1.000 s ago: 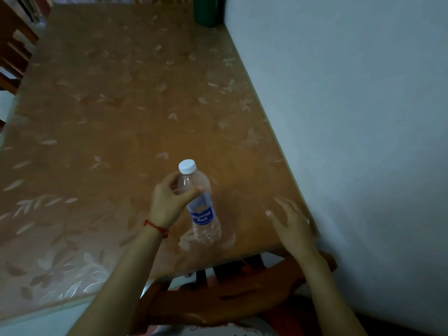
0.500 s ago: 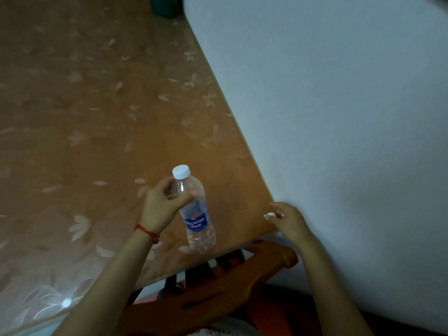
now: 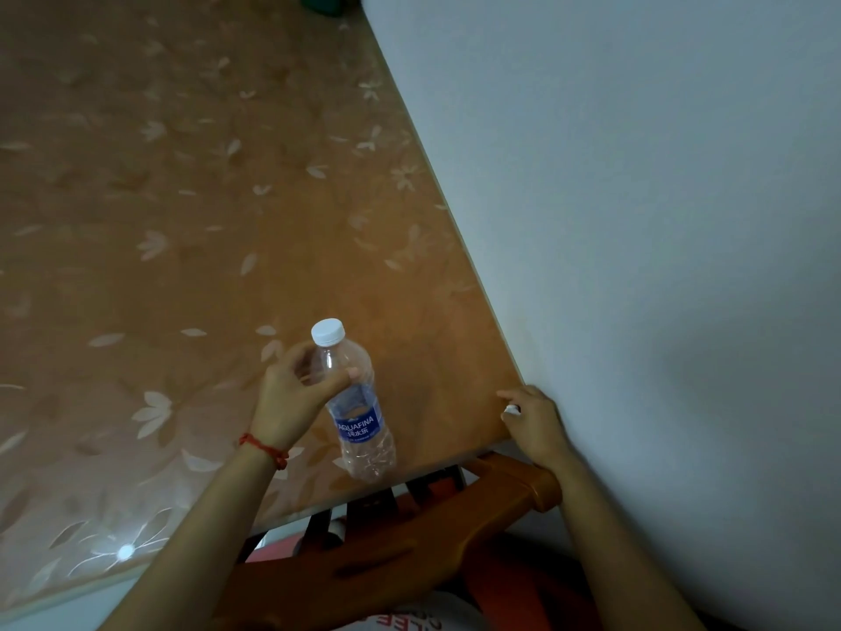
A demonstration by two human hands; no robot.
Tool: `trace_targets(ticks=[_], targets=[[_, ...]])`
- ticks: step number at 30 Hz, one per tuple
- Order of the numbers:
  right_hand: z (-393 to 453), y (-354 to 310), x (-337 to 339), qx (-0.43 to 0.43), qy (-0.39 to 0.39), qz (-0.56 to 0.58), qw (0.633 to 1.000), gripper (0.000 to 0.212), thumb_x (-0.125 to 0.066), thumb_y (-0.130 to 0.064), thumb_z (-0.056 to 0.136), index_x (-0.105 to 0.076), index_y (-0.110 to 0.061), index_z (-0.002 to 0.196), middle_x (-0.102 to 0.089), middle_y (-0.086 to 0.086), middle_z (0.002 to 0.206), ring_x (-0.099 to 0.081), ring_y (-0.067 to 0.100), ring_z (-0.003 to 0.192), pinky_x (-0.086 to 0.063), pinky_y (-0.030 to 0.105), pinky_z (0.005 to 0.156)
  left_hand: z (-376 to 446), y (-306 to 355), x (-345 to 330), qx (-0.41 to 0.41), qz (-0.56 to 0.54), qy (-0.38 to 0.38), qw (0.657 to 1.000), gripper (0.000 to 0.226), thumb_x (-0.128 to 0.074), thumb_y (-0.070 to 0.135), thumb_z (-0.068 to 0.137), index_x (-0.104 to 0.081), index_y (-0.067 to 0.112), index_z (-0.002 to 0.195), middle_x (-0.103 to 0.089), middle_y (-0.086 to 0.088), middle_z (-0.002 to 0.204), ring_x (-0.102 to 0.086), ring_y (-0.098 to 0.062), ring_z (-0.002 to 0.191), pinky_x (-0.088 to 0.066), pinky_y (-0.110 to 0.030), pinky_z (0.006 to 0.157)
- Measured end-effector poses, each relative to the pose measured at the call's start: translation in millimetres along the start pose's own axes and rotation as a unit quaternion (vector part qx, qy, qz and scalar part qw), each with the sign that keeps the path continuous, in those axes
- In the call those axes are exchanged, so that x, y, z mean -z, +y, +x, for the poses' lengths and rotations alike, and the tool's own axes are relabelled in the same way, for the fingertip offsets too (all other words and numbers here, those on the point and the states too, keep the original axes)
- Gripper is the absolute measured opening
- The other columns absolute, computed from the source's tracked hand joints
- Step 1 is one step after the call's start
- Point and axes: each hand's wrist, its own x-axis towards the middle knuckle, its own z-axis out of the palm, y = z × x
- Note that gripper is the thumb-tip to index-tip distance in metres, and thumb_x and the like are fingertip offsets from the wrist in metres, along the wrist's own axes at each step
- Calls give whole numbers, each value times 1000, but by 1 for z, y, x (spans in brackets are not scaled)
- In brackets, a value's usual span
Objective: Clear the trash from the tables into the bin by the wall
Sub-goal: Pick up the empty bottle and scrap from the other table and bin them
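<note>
A clear plastic water bottle with a white cap and a blue label is held just above the table's near edge. My left hand grips it around the shoulder below the cap, thumb across the front. My right hand sits at the table's near right corner, against the wall, its fingers curled round a small white scrap of trash that pokes out between them. The bin is not in view.
The brown table has a flower-patterned cover and runs along a pale wall on the right. A wooden chair is tucked under the near edge. A dark green container stands at the far corner by the wall.
My right hand went from flat and open on the table to closed round the small white scrap at the corner. The view has swung left; the bottle stays in my left hand.
</note>
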Motion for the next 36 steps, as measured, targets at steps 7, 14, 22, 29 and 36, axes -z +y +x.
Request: trace_targets(ticks=[7, 14, 22, 29, 36], targets=[[4, -8, 0, -3, 14, 55, 998, 30, -62, -6, 84, -63, -11, 114, -64, 8, 112, -58, 14, 96, -50, 29, 88, -4, -2, 5, 7, -13, 18, 1000, 35, -72, 13, 73, -59, 15, 106, -64, 5, 95, -60, -6, 90, -44, -16, 70], [8, -41, 11, -18, 37, 156, 987, 28, -68, -8, 80, -66, -15, 107, -66, -2, 94, -59, 11, 90, -42, 11, 68, -10, -6, 15, 24, -28, 47, 998, 39, -72, 14, 73, -59, 11, 110, -65, 1, 99, -62, -11, 93, -49, -20, 74], [9, -94, 1, 51, -3, 249, 967, 25, -70, -10, 78, -67, -19, 101, -67, -5, 90, -62, 9, 88, -45, 19, 76, -29, -5, 38, 30, -55, 133, 989, 35, -69, 14, 75, -59, 9, 109, -65, 4, 95, -62, -6, 88, -50, -12, 67], [1, -134, -18, 96, -68, 271, 955, 24, -72, -6, 76, -68, -16, 97, -69, -5, 86, -64, 8, 83, -51, 15, 73, -51, -12, 69, 43, -110, 205, 972, 28, -66, 9, 78, -59, 12, 104, -65, 6, 94, -65, 6, 77, -51, -11, 67], [-17, -172, -41, 142, -114, 279, 943, 23, -69, 0, 76, -67, -13, 95, -69, -2, 86, -65, -2, 72, -50, 10, 65, -81, -20, 102, 41, -161, 282, 945, 24, -67, 13, 77, -62, 15, 101, -67, 4, 92, -64, 6, 75, -51, -8, 66]])
